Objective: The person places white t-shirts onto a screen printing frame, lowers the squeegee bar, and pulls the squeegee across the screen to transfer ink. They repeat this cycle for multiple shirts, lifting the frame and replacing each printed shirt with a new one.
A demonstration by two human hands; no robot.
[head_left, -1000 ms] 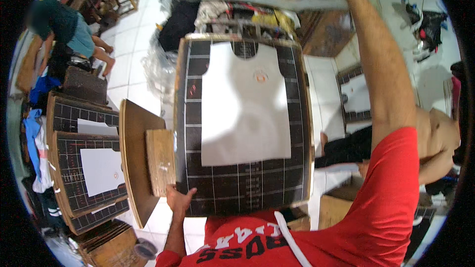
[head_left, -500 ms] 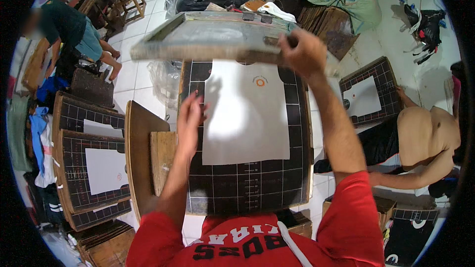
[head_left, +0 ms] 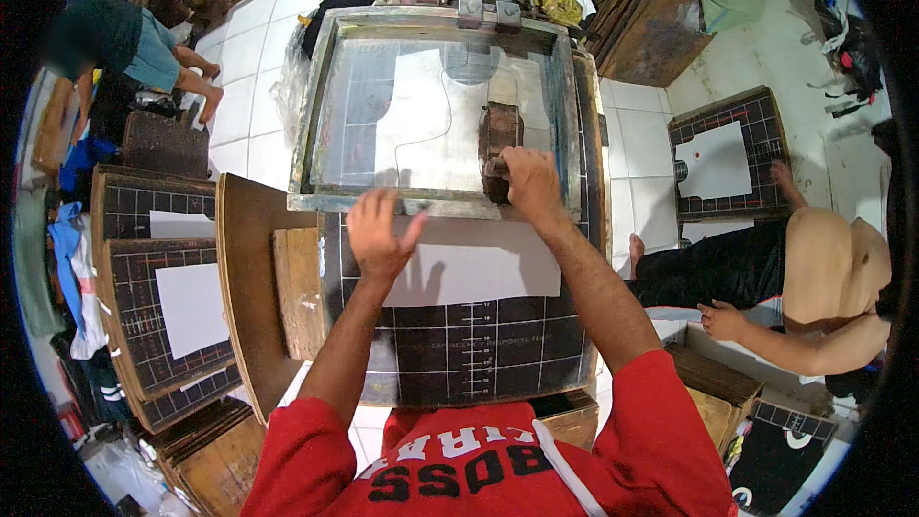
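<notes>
A screen printing frame (head_left: 304,120) lies flat over the far part of a white cloth panel (head_left: 479,263). The panel rests on a black board (head_left: 450,349) ruled with white grid lines. Through the see-through mesh, the panel's upper part shows. A dark brown squeegee (head_left: 501,129) sits on the mesh, right of the middle. My right hand (head_left: 534,187) has its fingers closed on the squeegee's near end. At the frame's near rail, my left hand (head_left: 381,235) is open with fingers spread; its fingertips overlap the rail, and I cannot tell whether they press on it.
Two metal hinge clamps (head_left: 488,10) hold the frame's far side. An upright wooden panel (head_left: 251,297) stands left of my board. More gridded boards (head_left: 144,273) lie farther left. One person (head_left: 105,48) bends over at far left; another (head_left: 823,258) sits at the right by a gridded board (head_left: 766,172).
The frame has come down from its raised tilt onto the board, covering the panel's printed mark. My right hand has moved from the frame's edge to the squeegee. My left hand moved slightly nearer me.
</notes>
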